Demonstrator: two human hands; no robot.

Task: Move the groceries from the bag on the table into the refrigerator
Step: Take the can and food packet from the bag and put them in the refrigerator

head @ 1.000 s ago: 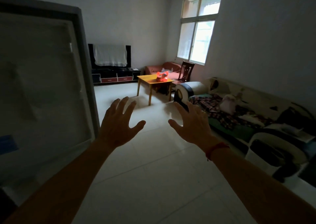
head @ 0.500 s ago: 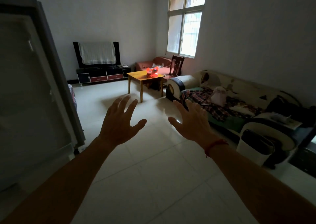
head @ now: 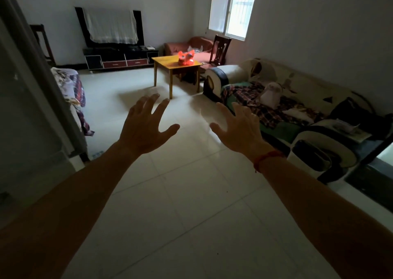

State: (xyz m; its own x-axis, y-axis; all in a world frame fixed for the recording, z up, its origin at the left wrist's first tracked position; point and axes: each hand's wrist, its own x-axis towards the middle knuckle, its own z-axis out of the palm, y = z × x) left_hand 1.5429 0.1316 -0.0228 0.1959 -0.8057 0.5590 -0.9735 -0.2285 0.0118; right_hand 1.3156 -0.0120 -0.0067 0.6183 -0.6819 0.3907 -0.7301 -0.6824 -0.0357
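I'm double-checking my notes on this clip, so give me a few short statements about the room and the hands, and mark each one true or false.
1. The left hand and right hand are both empty, fingers spread. True.
2. The red bag lies on the floor. False: it sits on the yellow table.
3. A red band circles the left wrist. False: it is on the right wrist.
4. A white cloth hangs over the television. True.
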